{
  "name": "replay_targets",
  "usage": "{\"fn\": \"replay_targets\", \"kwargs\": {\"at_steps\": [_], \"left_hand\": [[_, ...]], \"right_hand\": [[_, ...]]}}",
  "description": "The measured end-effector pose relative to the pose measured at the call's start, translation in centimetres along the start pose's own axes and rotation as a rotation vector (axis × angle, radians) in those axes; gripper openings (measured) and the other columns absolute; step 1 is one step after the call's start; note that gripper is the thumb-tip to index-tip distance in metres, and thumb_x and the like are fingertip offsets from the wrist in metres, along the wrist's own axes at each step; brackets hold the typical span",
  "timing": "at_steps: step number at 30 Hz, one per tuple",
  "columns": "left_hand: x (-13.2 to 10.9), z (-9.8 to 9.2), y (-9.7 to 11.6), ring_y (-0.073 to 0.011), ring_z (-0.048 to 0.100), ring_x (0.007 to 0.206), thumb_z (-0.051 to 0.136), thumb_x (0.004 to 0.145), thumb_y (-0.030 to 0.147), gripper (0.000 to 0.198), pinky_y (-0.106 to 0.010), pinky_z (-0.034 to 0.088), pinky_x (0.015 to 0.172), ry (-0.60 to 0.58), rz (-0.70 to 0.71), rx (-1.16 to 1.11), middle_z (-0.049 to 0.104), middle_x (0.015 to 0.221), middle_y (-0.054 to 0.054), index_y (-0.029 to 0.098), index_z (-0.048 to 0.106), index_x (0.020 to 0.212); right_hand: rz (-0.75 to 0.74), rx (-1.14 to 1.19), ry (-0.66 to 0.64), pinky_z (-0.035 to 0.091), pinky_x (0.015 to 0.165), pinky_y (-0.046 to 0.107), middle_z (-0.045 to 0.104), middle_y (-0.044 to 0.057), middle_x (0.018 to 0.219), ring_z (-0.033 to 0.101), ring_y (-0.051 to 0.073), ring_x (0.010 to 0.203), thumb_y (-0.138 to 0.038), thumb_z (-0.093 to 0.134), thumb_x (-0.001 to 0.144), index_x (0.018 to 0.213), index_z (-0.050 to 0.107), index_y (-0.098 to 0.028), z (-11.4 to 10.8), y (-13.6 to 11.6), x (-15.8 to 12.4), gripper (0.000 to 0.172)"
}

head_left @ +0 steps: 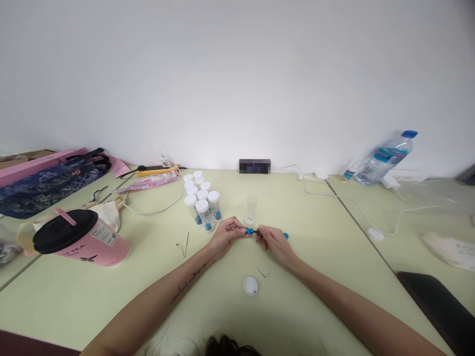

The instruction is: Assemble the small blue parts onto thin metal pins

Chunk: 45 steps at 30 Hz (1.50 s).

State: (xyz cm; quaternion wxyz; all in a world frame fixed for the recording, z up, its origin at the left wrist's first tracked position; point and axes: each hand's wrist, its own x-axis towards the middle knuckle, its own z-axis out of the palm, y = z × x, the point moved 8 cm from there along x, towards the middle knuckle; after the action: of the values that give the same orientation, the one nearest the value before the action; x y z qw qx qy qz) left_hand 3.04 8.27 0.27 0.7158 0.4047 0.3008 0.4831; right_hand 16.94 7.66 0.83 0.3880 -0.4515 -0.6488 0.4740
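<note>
My left hand (227, 234) is closed, pinching a small blue piece (249, 231) between thumb and fingers. Thin metal wire-like parts (230, 227) show along its fingers. My right hand (273, 241) closes on a thin dark rod (256, 232) whose tip meets the blue piece. Another blue bit (285, 236) shows just past the right hand; whether it joins the rod is hidden. Behind the hands stands an open clear vial (251, 210). Nearer me lie a white round cap (250, 286) and a thin bent metal piece (261, 270).
Several white-capped vials (202, 207) with blue parts stand left, near a bent metal rod (185, 247). A pink cup (92, 242) with a black lid is further left. A water bottle (386, 158), a white cable (352, 200) and a dark flat device (438, 306) are right.
</note>
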Motion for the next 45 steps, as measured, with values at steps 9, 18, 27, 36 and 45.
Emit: {"fn": "replay_targets", "kwargs": {"at_steps": [9, 18, 27, 36, 45], "left_hand": [[0.2, -0.1, 0.0, -0.0124, 0.065, 0.071, 0.075, 0.068, 0.018, 0.019, -0.029, 0.05, 0.079, 0.018, 0.033, -0.014, 0.067, 0.072, -0.002, 0.012, 0.057, 0.073], [0.3, -0.2, 0.0, -0.0134, 0.065, 0.075, 0.073, 0.07, 0.018, 0.017, -0.029, 0.049, 0.081, 0.009, 0.079, -0.027, 0.068, 0.077, -0.005, 0.012, 0.057, 0.073], [0.2, 0.1, 0.0, -0.0137, 0.065, 0.074, 0.076, 0.066, 0.017, 0.02, -0.031, 0.05, 0.083, -0.005, 0.075, -0.017, 0.067, 0.074, -0.003, 0.012, 0.058, 0.072], [0.2, 0.0, 0.1, -0.0146, 0.066, 0.08, 0.074, 0.069, 0.017, 0.017, -0.031, 0.049, 0.086, -0.013, 0.088, -0.011, 0.069, 0.08, -0.005, 0.012, 0.058, 0.073], [0.1, 0.1, 0.0, -0.0162, 0.067, 0.079, 0.076, 0.066, 0.019, 0.021, -0.034, 0.049, 0.087, -0.024, 0.092, 0.016, 0.069, 0.079, -0.004, 0.013, 0.057, 0.072]], "right_hand": [[-0.065, 0.06, 0.026, 0.035, 0.047, 0.023, 0.053, 0.0, 0.063, 0.043, 0.01, 0.048, -0.049, 0.033, 0.094, 0.087, 0.057, -0.018, -0.5, -0.9, -0.2, 0.04], [-0.096, 0.133, 0.046, 0.034, 0.045, 0.022, 0.056, 0.002, 0.079, 0.044, 0.009, 0.05, -0.047, 0.034, 0.095, 0.101, 0.055, -0.02, -0.7, -0.9, -0.4, 0.035], [-0.063, 0.126, 0.022, 0.034, 0.045, 0.023, 0.058, 0.003, 0.063, 0.045, 0.011, 0.049, -0.051, 0.032, 0.094, 0.082, 0.058, -0.015, -0.4, -0.1, -0.5, 0.046], [-0.096, 0.118, 0.049, 0.034, 0.044, 0.021, 0.058, 0.001, 0.076, 0.045, 0.008, 0.047, -0.051, 0.032, 0.094, 0.103, 0.055, -0.019, -0.6, -0.7, -0.4, 0.04], [-0.097, 0.111, 0.006, 0.034, 0.041, 0.021, 0.058, 0.002, 0.068, 0.046, 0.009, 0.046, -0.053, 0.033, 0.093, 0.09, 0.058, -0.016, -0.1, -0.2, -0.2, 0.045]]}}
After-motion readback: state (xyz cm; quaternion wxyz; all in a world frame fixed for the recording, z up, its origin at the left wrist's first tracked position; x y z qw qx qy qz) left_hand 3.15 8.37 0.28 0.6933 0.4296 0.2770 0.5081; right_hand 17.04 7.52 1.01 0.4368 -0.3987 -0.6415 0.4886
